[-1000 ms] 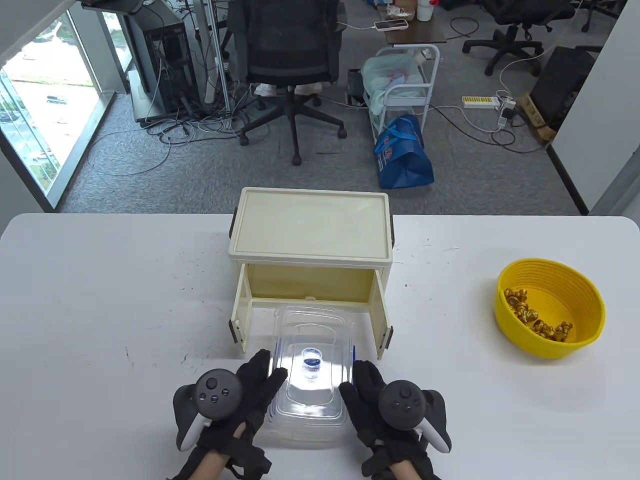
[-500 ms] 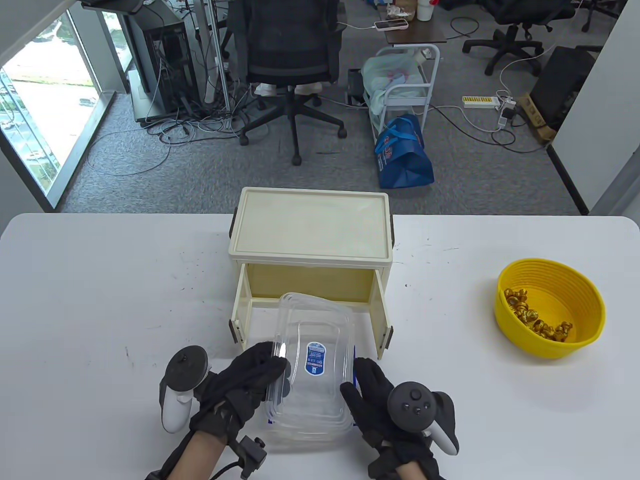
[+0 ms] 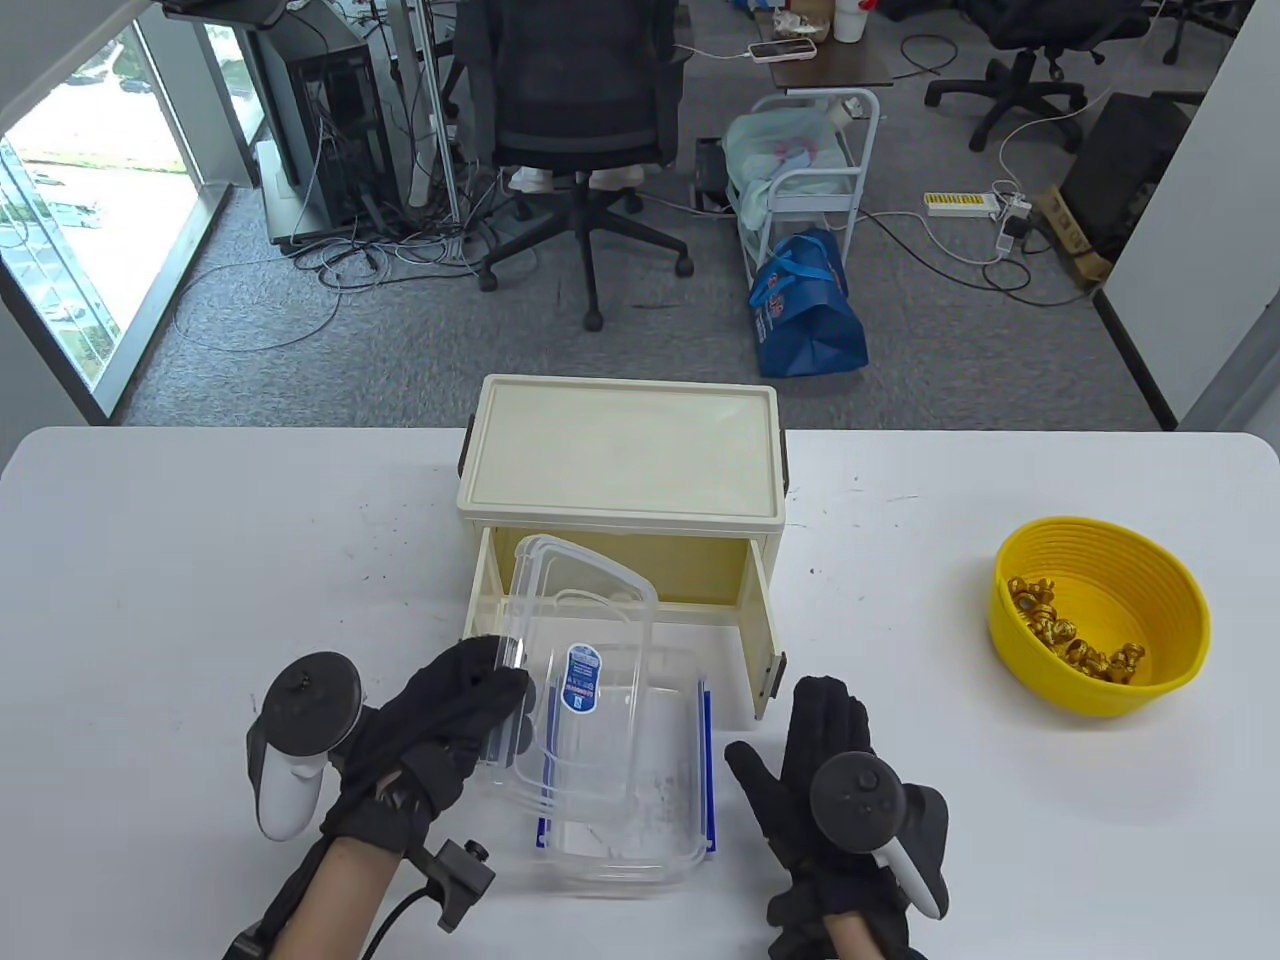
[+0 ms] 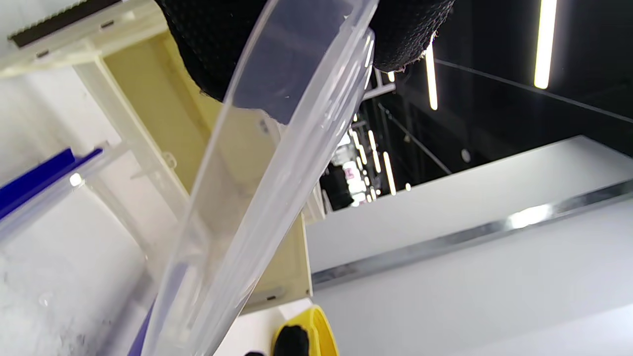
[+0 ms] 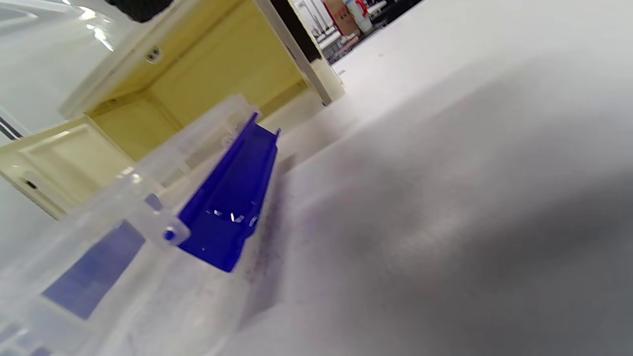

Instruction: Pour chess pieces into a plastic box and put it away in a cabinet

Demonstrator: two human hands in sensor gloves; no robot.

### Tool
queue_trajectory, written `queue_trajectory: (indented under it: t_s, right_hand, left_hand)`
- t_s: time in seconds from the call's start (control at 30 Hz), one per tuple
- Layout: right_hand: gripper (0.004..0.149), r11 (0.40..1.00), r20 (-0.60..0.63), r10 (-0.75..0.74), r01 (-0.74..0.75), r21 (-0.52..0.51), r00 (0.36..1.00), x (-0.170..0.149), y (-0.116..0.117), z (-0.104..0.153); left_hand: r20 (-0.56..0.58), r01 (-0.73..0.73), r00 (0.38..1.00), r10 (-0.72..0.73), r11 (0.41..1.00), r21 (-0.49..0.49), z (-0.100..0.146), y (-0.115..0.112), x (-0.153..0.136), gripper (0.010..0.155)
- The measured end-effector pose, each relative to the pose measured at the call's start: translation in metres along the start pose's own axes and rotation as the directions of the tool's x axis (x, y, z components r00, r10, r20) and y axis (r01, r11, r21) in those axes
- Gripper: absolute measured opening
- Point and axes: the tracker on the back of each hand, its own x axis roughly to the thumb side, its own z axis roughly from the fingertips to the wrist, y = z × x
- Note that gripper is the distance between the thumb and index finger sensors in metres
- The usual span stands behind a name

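A clear plastic box (image 3: 650, 780) with blue side latches (image 3: 708, 760) sits on the white table in front of the cream cabinet (image 3: 620, 470), whose two doors stand open. My left hand (image 3: 470, 700) grips the box's clear lid (image 3: 575, 660) by its left edge and holds it tilted up, off the box. In the left wrist view the lid (image 4: 277, 163) runs between my gloved fingers (image 4: 222, 54). My right hand (image 3: 815, 760) is open, palm down, just right of the box and touching nothing. The yellow bowl (image 3: 1100, 560) at the right holds gold chess pieces (image 3: 1070, 640).
The open right cabinet door (image 3: 765, 640) stands just behind my right hand. The box's blue latch (image 5: 232, 207) and the cabinet interior (image 5: 207, 74) show in the right wrist view. Office chairs, cables and a blue bag lie on the floor beyond the table.
My left hand lifted the lid off the box and swung it up and to the left. My right hand let go of the box and moved right, fingers spread.
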Motion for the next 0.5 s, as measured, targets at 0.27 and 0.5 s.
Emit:
queue_trajectory:
  t_s: [0.27,0.5]
  right_hand:
    - [0.093,0.995,-0.125,0.054,-0.043,0.09,0.991,-0.019,0.006,-0.017]
    - [0.092,0.993,-0.127,0.038,-0.023,0.116,0.991,-0.022,0.008,-0.02]
  left_hand:
    - [-0.053,0.148,0.989,-0.141,0.975,0.164,0.003,0.071,0.04,0.053]
    - [-0.152,0.254,0.965,-0.215,0.915,0.315,0.011,0.132,0.052,0.053]
